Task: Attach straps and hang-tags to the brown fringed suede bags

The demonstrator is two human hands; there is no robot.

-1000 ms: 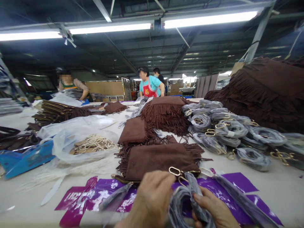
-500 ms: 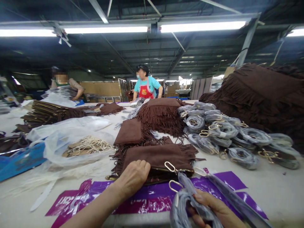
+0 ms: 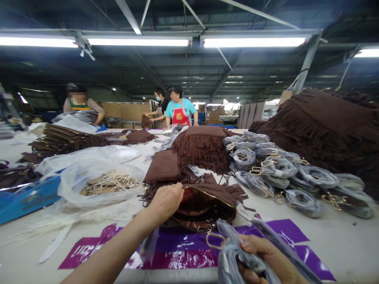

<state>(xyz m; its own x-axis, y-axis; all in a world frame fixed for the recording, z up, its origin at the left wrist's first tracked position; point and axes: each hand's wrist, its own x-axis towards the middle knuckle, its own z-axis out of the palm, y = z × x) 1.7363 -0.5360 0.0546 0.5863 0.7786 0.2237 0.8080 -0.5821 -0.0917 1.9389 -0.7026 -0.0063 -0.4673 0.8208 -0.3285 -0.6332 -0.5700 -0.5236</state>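
Note:
A brown fringed bag (image 3: 222,191) lies in front of me, its zipped mouth gaping and a patterned lining (image 3: 197,202) showing inside. My left hand (image 3: 168,200) is closed on the upper edge of that mouth, at its left end. In my right hand (image 3: 263,256), low and to the right of the bag, is a coiled strap (image 3: 229,258) wrapped in grey plastic, with a gold clasp (image 3: 215,241) sticking out. Another plastic-wrapped strap (image 3: 284,244) runs along the right side of this hand. Purple plastic sheeting (image 3: 183,240) lies under the bag.
Behind the bag are stacked fringed bags (image 3: 204,138). Many wrapped strap coils (image 3: 278,167) and a tall brown pile (image 3: 334,126) fill the right. A clear plastic bag of cords (image 3: 118,181) and a blue sheet (image 3: 29,201) lie left. Co-workers (image 3: 180,110) stand across the table.
My left hand has lifted the bag's upper edge, and the mouth has spread wide. My right hand still grips the coiled strap. Another person has come into view at the back.

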